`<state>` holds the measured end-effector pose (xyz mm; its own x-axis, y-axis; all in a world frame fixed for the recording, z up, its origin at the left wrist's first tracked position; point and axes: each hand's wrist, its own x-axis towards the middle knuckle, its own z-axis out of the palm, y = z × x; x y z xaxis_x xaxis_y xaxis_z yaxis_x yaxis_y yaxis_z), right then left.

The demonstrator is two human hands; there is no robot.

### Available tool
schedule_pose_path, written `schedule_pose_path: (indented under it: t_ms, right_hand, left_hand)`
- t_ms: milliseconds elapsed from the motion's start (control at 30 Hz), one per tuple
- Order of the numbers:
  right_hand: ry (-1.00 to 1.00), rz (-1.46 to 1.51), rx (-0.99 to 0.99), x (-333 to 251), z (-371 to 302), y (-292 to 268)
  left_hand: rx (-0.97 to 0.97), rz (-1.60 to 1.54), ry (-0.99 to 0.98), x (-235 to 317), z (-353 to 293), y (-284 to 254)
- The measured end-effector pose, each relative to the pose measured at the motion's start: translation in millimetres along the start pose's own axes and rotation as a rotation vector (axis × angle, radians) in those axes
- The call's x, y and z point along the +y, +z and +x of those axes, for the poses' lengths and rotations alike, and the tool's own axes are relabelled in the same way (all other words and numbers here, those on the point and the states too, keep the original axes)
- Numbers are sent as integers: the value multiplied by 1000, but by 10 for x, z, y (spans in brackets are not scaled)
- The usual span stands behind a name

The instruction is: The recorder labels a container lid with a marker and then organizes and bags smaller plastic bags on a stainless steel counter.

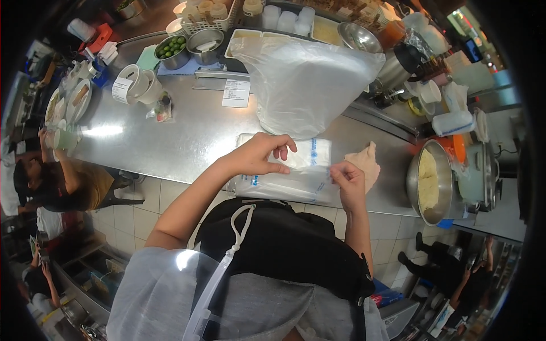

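On the steel counter [187, 131], along its near edge, lies a flat, blue-printed plastic pack [273, 186], probably light, limp and slippery, best steadied by its sides. The left hand [259, 154] hangs over it, thumb and fingers apart; the right hand [348, 179] appears to pinch clear film [319, 172], likely easiest gripped at its edge.

Left fingers [280, 140], right fingers [340, 170] at plastic pack [281, 186]

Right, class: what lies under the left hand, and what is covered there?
Under the left hand is a pale plastic pack with blue print, on the steel counter. The hand covers part of the pack; the pack hides the counter beneath.
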<state>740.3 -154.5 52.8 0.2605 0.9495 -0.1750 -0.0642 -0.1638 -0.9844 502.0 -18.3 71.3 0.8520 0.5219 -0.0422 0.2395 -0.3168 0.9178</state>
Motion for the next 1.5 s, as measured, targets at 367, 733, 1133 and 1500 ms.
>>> schedule_pose_path:
  t_ms: [367,733,1133,1500]
  right_hand:
    - [-294,-292,-38,-314,-45,419]
    - [-246,-167,-167,-671,-304,288]
    - [-444,922,-553,-791,-13,-250]
    - [-140,-11,-74,-1401,1678,140]
  left_hand:
    - [272,-260,187,149,110,504]
    - [-209,-724,66,480,-154,460]
    - [-146,-1019,650,528,-254,-161]
    - [605,-623,-239,-151,445,-1130]
